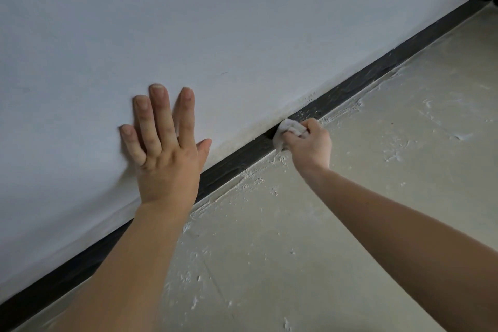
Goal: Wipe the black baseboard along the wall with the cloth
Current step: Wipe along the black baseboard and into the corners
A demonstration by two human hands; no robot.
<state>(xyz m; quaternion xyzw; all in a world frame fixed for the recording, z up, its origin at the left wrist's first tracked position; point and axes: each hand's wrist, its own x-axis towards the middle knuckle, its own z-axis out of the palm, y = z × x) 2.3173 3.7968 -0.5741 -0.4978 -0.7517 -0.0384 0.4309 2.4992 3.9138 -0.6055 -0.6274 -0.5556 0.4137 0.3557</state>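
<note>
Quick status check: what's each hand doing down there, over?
Left hand flat on wall. Right hand grips cloth against black baseboard. Nothing blocking nearby.

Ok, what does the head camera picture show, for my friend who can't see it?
A right hand presses a small white cloth against the black baseboard at the foot of a white wall. The left hand rests flat on that wall.

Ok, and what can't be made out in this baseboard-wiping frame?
All in the head view:
- Cloth: mostly buried in the grip of the right hand, so its full size is hidden.
- Baseboard: the patch under the cloth is covered, and another stretch is hidden behind the left forearm.
- Baseboard's far end: runs off the upper right edge, too dark and small to read.
- Left hand: its palm on the wall is hidden by its own back.
</note>
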